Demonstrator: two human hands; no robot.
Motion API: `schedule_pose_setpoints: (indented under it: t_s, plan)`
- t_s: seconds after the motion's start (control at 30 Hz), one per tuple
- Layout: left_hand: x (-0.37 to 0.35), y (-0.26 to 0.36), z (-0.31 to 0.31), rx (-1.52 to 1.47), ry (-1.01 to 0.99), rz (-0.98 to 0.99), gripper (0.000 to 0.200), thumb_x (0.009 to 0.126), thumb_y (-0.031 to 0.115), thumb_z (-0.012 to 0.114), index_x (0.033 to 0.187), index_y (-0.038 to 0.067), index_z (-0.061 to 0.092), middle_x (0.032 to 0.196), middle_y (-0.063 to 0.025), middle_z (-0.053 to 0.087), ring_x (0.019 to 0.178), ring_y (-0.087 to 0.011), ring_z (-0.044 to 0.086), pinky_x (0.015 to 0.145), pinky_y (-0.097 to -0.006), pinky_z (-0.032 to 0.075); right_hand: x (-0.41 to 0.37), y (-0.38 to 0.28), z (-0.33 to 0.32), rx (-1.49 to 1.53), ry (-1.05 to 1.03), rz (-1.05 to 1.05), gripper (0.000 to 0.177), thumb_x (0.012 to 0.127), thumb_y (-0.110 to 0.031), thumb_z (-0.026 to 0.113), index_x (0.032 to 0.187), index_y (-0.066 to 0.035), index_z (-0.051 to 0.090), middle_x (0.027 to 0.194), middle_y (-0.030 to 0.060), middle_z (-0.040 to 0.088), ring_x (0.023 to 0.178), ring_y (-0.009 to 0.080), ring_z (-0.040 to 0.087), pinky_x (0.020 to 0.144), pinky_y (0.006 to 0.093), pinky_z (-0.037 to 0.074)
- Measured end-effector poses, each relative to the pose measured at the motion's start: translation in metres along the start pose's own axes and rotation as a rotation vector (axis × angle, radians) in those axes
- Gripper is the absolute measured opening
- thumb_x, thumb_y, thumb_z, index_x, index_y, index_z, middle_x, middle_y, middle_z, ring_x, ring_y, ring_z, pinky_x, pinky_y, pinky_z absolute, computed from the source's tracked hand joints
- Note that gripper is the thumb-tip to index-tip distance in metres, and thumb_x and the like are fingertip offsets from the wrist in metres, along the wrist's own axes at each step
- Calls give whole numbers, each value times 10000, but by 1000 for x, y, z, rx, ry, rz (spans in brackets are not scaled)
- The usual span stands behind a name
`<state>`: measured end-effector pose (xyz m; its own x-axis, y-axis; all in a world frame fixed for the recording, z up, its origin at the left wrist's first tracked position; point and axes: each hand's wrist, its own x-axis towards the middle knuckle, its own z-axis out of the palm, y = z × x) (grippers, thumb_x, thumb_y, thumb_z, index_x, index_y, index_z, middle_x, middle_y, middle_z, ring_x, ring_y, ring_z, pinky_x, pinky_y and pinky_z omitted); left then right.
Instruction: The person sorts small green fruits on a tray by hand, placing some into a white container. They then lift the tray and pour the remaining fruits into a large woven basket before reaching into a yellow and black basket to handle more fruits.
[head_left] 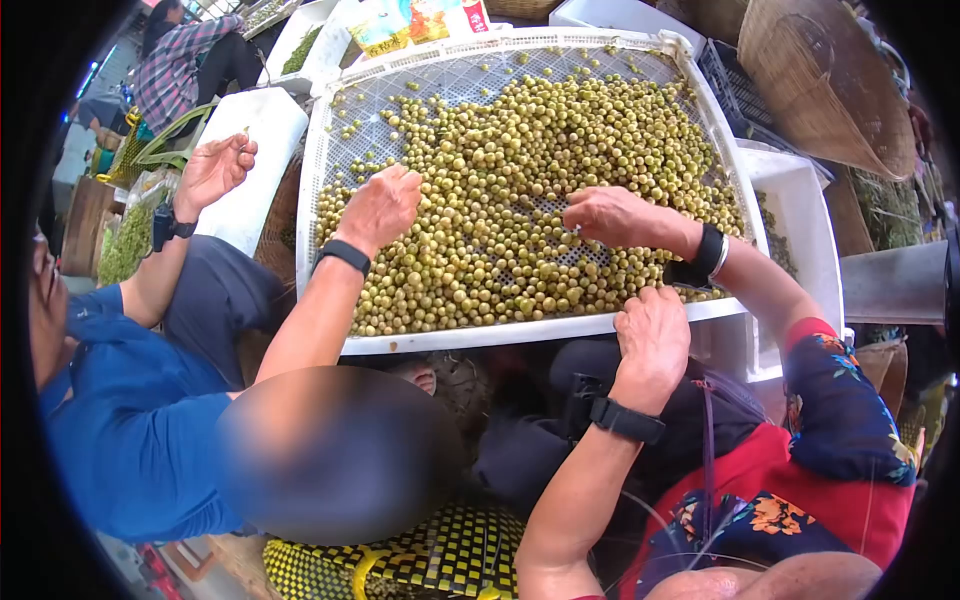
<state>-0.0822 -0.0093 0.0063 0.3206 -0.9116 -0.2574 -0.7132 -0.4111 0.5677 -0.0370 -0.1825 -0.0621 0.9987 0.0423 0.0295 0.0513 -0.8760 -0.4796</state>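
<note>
A white plastic mesh tray (530, 335) holds a spread of small round yellow-green fruits (500, 160), with a few gaps where the mesh shows. My right hand (605, 215), wearing a black wristband and a pale bangle, hangs over the fruits at the tray's right half. Its fingers are bent together; a tiny whitish spot shows at the fingertips, too small to name. Closer to me, my left hand (652, 330), also black-banded, is curled at the tray's near rim beside the fruits. What its fingers hold, if anything, is hidden.
On the left a co-worker in a blue shirt (140, 420) has one hand (380, 205) over the fruits and another (215, 170) raised near a white box (255, 160). A white bin (800, 230) stands right of the tray. A yellow-black woven basket (420, 555) sits below.
</note>
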Motion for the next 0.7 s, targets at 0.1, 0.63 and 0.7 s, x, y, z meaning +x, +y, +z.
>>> schedule_pose_setpoints:
  t_s: [0.1,0.63,0.7]
  plan:
    - [0,0,0,18,7,13,174,839,85,595,995,7,601,981,-183,633,934,-332,649,791,-432,540,-5,-3,5,25,-36,94,64,790,-89,627,775,-55,575,786,105,580,780,318,606,657,435,481]
    - [0,0,-2,9,11,10,178,833,82,599,995,8,601,979,-175,628,931,-326,646,790,-429,536,3,16,-5,-50,258,141,63,852,-101,628,877,-53,596,873,107,521,827,304,567,704,407,471]
    - [0,1,-1,22,-5,-11,168,847,81,576,997,7,599,984,-173,628,931,-326,646,789,-428,536,6,17,5,-182,251,189,69,837,-99,639,873,-52,604,869,109,524,829,307,569,705,408,478]
